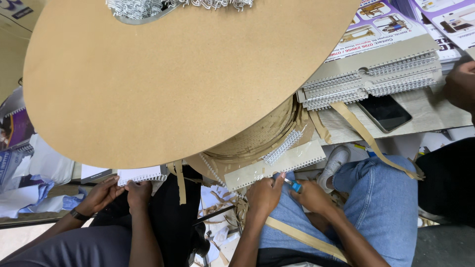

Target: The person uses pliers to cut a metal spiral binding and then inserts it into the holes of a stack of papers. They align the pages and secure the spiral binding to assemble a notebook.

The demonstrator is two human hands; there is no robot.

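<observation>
My left hand grips the lower edge of a long narrow booklet with a clear cover and a white wire binding along its upper edge. My right hand is closed on a small blue-handled tool, whose metal tip touches the booklet's near edge beside my left thumb. Both hands rest above my lap in blue jeans.
A large round cardboard spool disc fills the upper view, with coiled binding wire on top. Wire-bound booklets and a dark phone lie at right. A co-worker's hands at left hold a white spiral notepad. Another person's hand reaches in far right.
</observation>
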